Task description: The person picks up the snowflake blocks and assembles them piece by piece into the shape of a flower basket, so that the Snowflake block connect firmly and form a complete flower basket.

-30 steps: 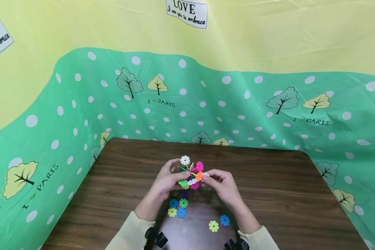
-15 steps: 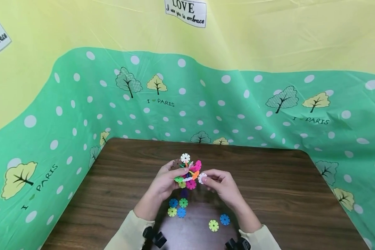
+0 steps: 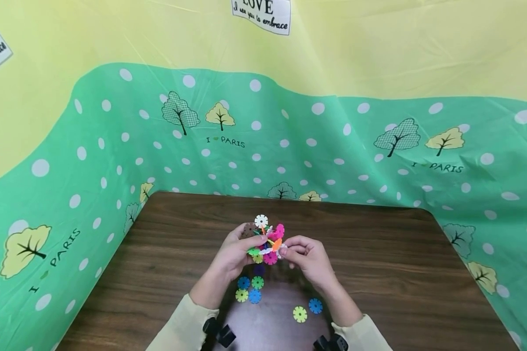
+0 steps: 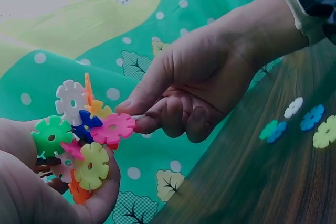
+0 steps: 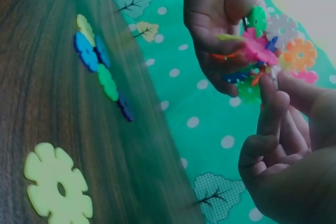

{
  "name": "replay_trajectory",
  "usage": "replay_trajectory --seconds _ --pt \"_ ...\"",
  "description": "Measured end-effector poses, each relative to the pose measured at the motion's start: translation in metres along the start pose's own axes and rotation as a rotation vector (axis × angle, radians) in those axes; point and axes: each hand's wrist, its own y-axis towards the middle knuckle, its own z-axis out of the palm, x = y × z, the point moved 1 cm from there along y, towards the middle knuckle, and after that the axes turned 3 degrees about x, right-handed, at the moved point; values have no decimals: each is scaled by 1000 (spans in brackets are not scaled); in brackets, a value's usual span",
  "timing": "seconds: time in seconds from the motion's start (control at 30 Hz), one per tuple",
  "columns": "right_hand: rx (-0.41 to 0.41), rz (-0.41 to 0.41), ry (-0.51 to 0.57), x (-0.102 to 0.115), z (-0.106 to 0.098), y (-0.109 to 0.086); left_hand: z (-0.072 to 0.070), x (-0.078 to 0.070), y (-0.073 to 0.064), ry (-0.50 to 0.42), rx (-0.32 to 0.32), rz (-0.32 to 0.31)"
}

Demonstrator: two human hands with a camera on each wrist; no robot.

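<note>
My left hand [image 3: 233, 256] holds a cluster of interlocked snowflake discs, among them a pink disc [image 3: 270, 258], a white disc [image 3: 261, 221] on top and a yellow disc [image 4: 92, 166]. Fingers curl round its left side and hide part of it. From the right, my right hand [image 3: 309, 258] pinches a white snowflake disc [image 4: 138, 116] between thumb and forefinger. That disc is seen nearly edge-on in the left wrist view, right beside the cluster's pink disc [image 4: 113, 127]. Both hands are raised over the table, close together.
On the dark wooden table [image 3: 377, 253] lie loose discs: a green one [image 3: 257, 282], yellow and blue ones below the left hand, and a dark purple one [image 3: 259, 270]. A yellow disc [image 3: 300, 314] and a blue disc [image 3: 315, 306] lie nearer the right wrist. Patterned cloth [image 3: 347, 161] hangs behind.
The right hand drew the white disc slightly away from the cluster, showing its face, then brought it back against the right side. The cluster shifted and turned a little in the left hand.
</note>
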Motion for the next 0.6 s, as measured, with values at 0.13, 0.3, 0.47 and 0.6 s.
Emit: replay_trajectory --seconds 0.13,0.3,0.47,0.6 --pt "5 27 13 1 2 -1 1 1 0 36 -6 20" --pt "6 37 -4 2 2 0 3 1 0 70 0 14" --pt "30 27 -1 1 0 1 1 -1 0 67 3 14" --pt "70 6 -34 0 0 -1 0 -1 0 32 -4 2"
